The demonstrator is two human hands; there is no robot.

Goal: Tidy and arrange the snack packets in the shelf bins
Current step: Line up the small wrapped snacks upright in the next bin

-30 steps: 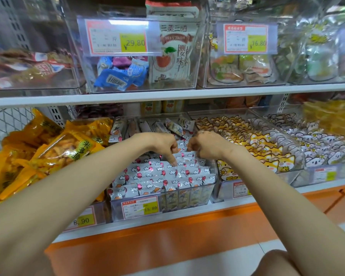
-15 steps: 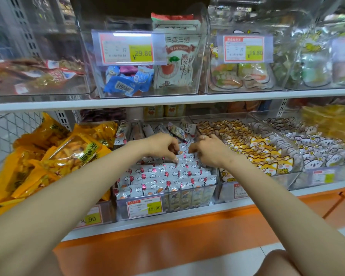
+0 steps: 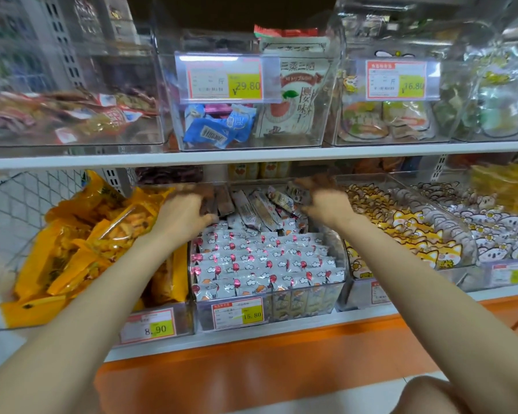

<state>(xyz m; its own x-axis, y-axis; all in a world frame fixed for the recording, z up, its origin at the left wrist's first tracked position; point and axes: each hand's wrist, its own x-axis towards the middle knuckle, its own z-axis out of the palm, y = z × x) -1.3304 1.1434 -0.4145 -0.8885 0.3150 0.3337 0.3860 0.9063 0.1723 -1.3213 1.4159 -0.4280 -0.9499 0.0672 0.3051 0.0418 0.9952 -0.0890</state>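
The lower shelf (image 3: 281,327) carries a middle bin (image 3: 281,307) with packets (image 3: 260,258) in neat rows at its front edge and loose packets (image 3: 262,206) jumbled along its back. The left hand (image 3: 186,215) is at the bin's back left corner, the right hand (image 3: 326,201) at its back right. Blur hides whether either hand grips anything.

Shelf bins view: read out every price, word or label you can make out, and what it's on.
"¥29.80": upper middle bin tag.
"¥16.80": upper right bin tag.
"15.80": balloon-packet bin tag.
"8.90": yellow-packet bin tag.
"三柔三", last character unclear: white pouch.
Lower right tags and all small print: too blurred to read.
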